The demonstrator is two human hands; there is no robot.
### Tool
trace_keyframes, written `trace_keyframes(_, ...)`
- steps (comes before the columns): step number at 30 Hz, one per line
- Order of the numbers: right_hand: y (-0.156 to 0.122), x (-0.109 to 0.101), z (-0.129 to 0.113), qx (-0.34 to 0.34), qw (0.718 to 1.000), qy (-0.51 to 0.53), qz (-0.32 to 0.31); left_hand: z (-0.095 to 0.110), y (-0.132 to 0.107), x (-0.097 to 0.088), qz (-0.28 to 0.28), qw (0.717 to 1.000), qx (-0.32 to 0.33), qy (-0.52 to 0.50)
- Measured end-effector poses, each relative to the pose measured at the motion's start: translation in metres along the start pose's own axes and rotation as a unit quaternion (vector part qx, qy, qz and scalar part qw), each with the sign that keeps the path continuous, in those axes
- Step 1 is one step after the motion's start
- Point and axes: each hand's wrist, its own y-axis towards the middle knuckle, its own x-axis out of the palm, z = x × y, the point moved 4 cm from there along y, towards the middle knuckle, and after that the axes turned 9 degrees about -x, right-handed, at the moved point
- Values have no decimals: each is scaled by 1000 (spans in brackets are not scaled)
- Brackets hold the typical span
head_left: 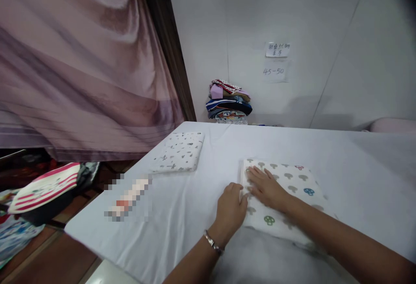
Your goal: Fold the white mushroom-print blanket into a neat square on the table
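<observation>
A white folded cloth [286, 184] printed with grey, blue, green and red mushrooms lies flat on the white-covered table [182, 214], in front of me. My right hand [264, 188] rests palm down on its upper left part, fingers stretched out. At the cloth's left edge is my left hand [231, 204], its fingers bent and closed on the edge; a metal bracelet circles that wrist. Farther off to the left, apart from both hands, lies another folded white cloth [180, 152] with small dark prints.
A blurred-out item [128, 199] lies near the table's left edge. Behind the table rises a stack of folded clothes [229, 100] against the wall. A pink curtain [97, 59] hangs at left, with a striped cloth item [45, 188] below it.
</observation>
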Motion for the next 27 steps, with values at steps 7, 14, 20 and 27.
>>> trace_keyframes(7, -19, -10, 8, 10, 999, 41, 12, 5, -15, 11, -49, 995, 76, 37)
trace_keyframes(14, -25, -10, 54, 63, 992, -91, 56, 37, 17, 2, -13, 993, 118, 17)
trace_keyframes(20, -24, -6, 64, 57, 993, -88, 47, 33, 57, 43, -51, 994, 60, 70)
trace_keyframes(27, -89, -33, 108, 193, 974, -69, 94, 10, 63, 56, -75, 996, 36, 22)
